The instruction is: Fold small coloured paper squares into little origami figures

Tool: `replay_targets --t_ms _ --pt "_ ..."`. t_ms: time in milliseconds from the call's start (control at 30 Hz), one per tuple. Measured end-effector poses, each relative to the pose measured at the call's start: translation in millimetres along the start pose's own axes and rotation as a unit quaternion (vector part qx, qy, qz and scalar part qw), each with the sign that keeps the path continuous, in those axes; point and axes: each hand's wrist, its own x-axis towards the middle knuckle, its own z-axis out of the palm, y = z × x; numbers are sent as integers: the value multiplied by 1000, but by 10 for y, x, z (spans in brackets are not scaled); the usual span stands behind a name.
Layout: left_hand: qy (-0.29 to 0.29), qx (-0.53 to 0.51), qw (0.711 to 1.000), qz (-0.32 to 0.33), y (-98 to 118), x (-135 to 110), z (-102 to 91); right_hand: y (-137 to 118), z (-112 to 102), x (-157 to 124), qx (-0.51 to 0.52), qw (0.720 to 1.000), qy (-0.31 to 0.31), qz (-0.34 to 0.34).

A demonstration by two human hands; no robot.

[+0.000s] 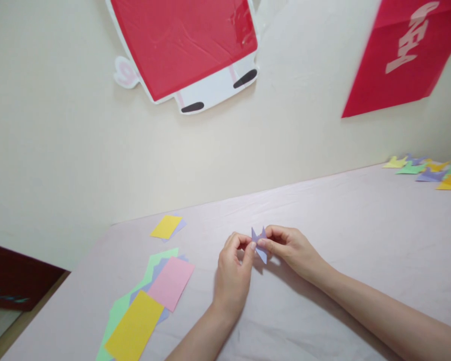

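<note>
Both hands meet over the middle of the pale pink table [360, 240]. Between them is a small folded purple paper piece [260, 244] with two pointed tips sticking up. My left hand [233, 273] pinches its left side with thumb and forefinger, fingers curled. My right hand [291, 248] pinches the right side, fingers closed round the paper. The piece is held just above the table surface.
A fan of coloured paper rectangles [146, 306], yellow, pink, green and purple, lies left of my hands. A yellow sheet over a purple one [167, 226] lies farther back. Several folded paper shapes [428, 171] sit at the far right by the wall. Red posters hang above.
</note>
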Motion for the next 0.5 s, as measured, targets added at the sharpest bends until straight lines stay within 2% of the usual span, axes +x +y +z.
replay_targets --t_ms 133,300,500 --pt "14 16 1000 14 -4 14 -6 -41 -25 9 -3 1000 -5 0" --pt "-14 -13 1000 8 14 15 -12 -19 -34 -8 -15 1000 6 -8" --pt "-11 -4 1000 27 2 16 -13 62 -28 7 23 1000 -12 -3"
